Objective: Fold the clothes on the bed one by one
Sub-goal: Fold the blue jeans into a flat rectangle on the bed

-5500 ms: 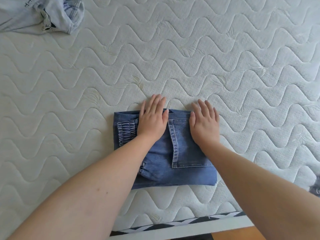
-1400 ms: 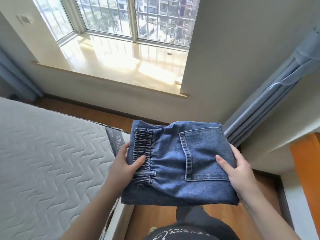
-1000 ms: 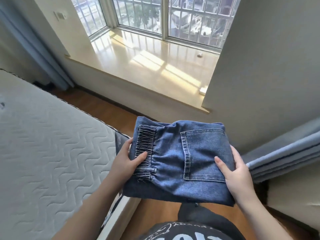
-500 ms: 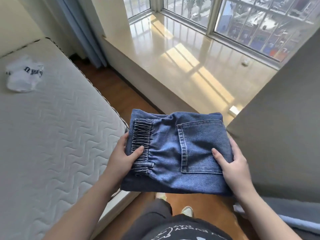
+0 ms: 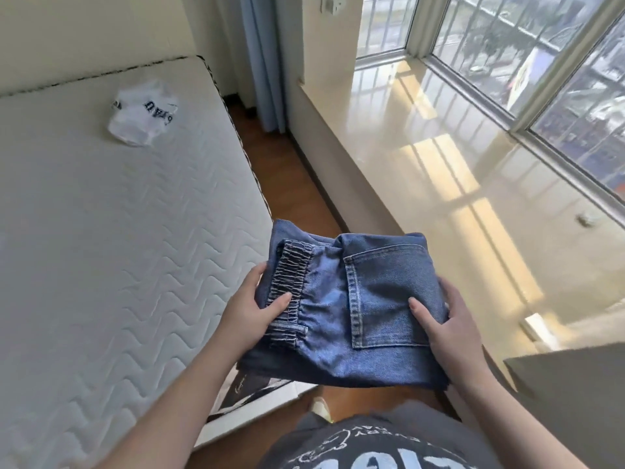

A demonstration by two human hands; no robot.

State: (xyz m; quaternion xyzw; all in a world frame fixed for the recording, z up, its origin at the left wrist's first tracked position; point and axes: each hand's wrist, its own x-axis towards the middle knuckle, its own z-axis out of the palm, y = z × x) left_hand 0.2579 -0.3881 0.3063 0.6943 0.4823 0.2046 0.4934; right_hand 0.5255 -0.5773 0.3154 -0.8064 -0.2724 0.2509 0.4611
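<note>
A: What lies around the folded jeans (image 5: 341,309)?

B: To the left, the bare quilted mattress (image 5: 101,248), with a crumpled white garment (image 5: 143,113) printed in black letters near its far corner, well apart from the hands. To the right, a glossy sunlit window ledge (image 5: 456,170) under the barred window (image 5: 548,62). A strip of wooden floor (image 5: 287,177) runs between bed and ledge, with a blue curtain (image 5: 263,55) hanging at its far end.

A: Anything hard to make out?

B: The lettering on the white garment is too creased to read (same for the print on the person's dark shirt (image 5: 372,445), cut off by the frame's lower edge). The fingers beneath the denim are hidden.

A: And the hold?

B: The jeans are held in the air over the floor gap, beside the mattress edge. The left hand (image 5: 250,306) grips the elastic waistband side, thumb on top. The right hand (image 5: 449,319) grips the pocket side, thumb pressed on the pocket.
</note>
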